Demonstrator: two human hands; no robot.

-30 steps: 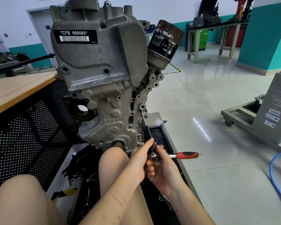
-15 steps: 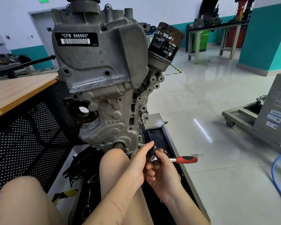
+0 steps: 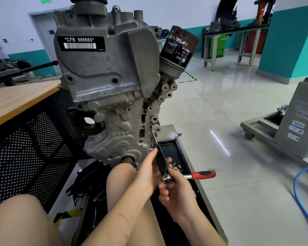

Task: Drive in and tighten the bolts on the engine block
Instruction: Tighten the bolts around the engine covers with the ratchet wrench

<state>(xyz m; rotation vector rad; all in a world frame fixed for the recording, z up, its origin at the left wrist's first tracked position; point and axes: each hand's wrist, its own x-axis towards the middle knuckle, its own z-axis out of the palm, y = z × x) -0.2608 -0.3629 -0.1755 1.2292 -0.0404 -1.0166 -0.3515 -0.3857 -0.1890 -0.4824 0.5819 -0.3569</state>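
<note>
Two hands on the ratchet

Both hands sit at the ratchet (image 3: 188,176) below the lower right edge of the block (image 3: 110,89).

Left hand (image 3: 146,176): fingers curled round the black extension (image 3: 160,161), index fingertip reaching up along it. Closed grip, steadying the shaft.

Right hand (image 3: 176,194): thumb and fingers curled round the chrome ratchet head, palm up beneath it. Red grip sticks out to the right, free of either hand.

Extension runs up and left from the ratchet head to a thin bit, whose tip meets a bolt (image 3: 152,133) on the block's right edge, just under a round boss. Too small to tell how far the bolt is seated.

Block stands upright, label "CFB 666660" near the top, oil filter (image 3: 180,47) tilted off its upper right. Black tray (image 3: 174,150) lies behind the hands. Wooden surface (image 3: 16,98) left. Blue hose (image 3: 302,197) on the floor, right.
</note>
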